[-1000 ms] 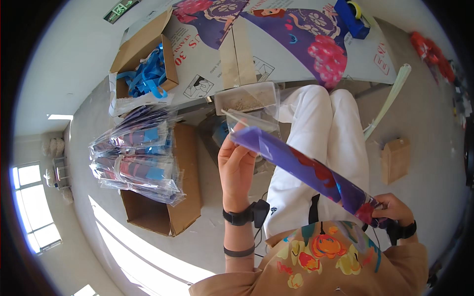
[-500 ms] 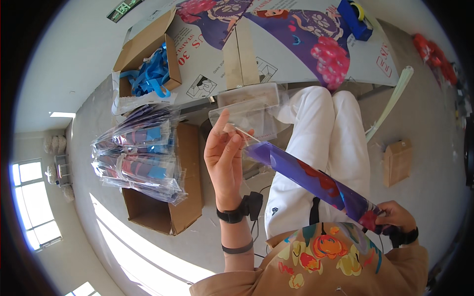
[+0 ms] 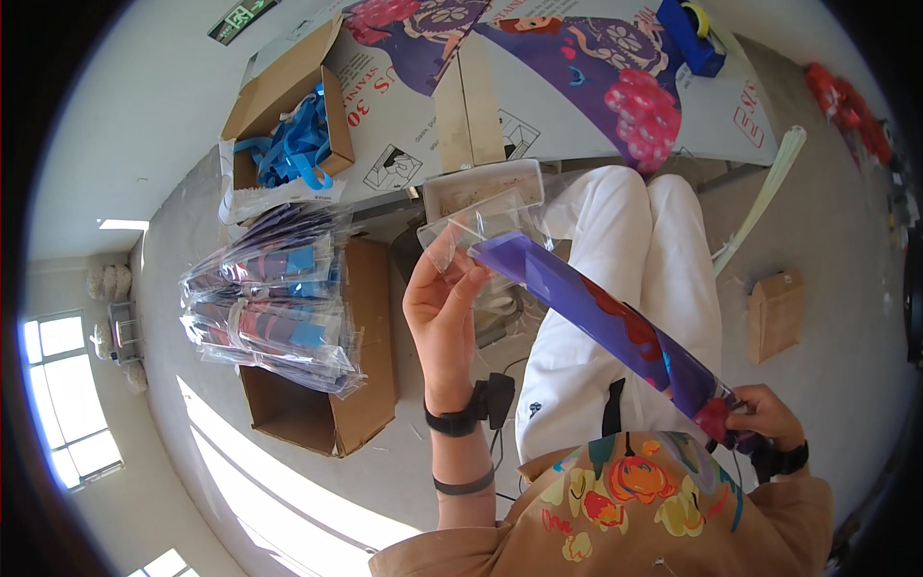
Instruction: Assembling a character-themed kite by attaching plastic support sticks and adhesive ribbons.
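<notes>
Purple roll (image 3: 586,308): slants over the white trousers (image 3: 673,240); its upper end sits higher than half a second ago, against the clear bag (image 3: 447,245).
Right hand (image 3: 769,421): grip grasping the roll's lower end.
Left hand (image 3: 447,298): at the bag; cannot tell whether the grip pinches it.
Bag: more crumpled than before.
Hard to see: left fingertips, blurred by plastic; bag's mouth.

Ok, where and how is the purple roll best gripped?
Probably with the grip across the middle of the purple roll, coming from above: it is long, slim and slanted, and its middle is free of fingers on the side facing the camera. The right hand pinches its near end, and the left hand is close to its far end.
</notes>
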Demonstrator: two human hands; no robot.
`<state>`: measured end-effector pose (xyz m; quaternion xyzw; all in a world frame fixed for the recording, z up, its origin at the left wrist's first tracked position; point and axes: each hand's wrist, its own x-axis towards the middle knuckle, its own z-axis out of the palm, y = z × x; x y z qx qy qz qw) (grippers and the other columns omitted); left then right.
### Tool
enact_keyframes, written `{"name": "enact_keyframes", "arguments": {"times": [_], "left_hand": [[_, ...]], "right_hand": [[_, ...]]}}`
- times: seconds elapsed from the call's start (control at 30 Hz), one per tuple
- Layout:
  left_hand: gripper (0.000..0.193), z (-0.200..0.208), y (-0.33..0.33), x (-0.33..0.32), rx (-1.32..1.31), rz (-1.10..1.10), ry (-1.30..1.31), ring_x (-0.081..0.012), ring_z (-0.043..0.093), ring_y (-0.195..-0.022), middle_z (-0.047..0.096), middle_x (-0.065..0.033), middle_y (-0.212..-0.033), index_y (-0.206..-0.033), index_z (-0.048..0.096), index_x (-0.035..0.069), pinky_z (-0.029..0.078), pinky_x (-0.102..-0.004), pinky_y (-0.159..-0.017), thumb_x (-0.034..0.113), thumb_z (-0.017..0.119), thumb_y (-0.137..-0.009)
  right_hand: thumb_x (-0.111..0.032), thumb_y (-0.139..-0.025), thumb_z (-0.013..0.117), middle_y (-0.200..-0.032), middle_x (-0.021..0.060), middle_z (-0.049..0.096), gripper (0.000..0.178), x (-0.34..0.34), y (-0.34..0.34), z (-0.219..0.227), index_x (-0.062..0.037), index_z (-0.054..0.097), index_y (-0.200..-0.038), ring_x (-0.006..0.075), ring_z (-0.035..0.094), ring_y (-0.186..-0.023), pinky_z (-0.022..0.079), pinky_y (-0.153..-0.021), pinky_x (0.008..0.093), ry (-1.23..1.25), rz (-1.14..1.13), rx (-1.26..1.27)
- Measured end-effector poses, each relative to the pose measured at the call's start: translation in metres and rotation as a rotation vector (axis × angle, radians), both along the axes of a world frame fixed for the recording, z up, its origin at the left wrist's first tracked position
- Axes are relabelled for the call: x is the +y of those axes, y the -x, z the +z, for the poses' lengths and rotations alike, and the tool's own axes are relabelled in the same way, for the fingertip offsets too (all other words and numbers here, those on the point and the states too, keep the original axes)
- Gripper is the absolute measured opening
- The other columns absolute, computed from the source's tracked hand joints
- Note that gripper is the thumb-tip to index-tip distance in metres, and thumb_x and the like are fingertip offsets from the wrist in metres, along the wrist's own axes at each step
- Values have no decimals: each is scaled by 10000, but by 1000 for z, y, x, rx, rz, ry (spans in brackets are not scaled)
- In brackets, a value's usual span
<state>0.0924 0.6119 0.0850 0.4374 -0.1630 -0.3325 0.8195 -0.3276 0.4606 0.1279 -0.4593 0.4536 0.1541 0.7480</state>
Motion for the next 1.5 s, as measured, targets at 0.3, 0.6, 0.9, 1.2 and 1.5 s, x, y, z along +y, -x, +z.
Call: {"name": "enact_keyframes", "arguments": {"times": [0.3, 0.6, 0.9, 1.2, 1.5], "left_hand": [[583, -8, 20, -18, -315, 181, -243, -93, 599, -985, 616, -64, -1202, -1406, 449, -33, 480, -253, -918, -118, 620, -855], [561, -21, 41, -17, -345, 64, -257, -82, 559, -895, 581, -5, -918, -1393, 464, -36, 463, -244, -871, -99, 626, -859], [188, -42, 27, -14, -180, 98, -266, -91, 608, -931, 652, -26, -1038, -1101, 624, -55, 487, -232, -823, -49, 580, -919], [169, -41, 23, -14, -588, 21, -599, -170, 607, -806, 620, -107, -925, -1033, 639, -29, 482, -266, -747, -35, 600, -869], [207, -20, 15, -30, -1078, 447, -625, -373, 573, -1110, 571, -203, -1246, -1007, 671, -11, 461, -400, -908, 11, 682, -801]], "right_hand": [[-46, -863, 699, -979, 54, 706, 344, 13, -8, -6, 60, 608, -1178, 102, 663, -819, 544, -719, 245, -242, -11, 2], [-49, -865, 684, -995, 89, 718, 368, 2, -31, -13, 51, 601, -1209, 122, 690, -829, 553, -751, 250, -310, -66, -10], [-46, -891, 658, -998, 79, 712, 299, 4, -26, -42, 46, 612, -1172, 101, 678, -836, 539, -761, 232, -574, -41, -84], [-80, -906, 670, -979, 66, 706, 308, -6, -79, -20, 38, 607, -1184, 79, 657, -826, 530, -744, 233, -72, 71, -95], [-30, -849, 682, -877, 137, 687, 275, -15, -63, -44, 71, 615, -1096, 209, 674, -742, 540, -694, 305, -460, -51, -184]]}}
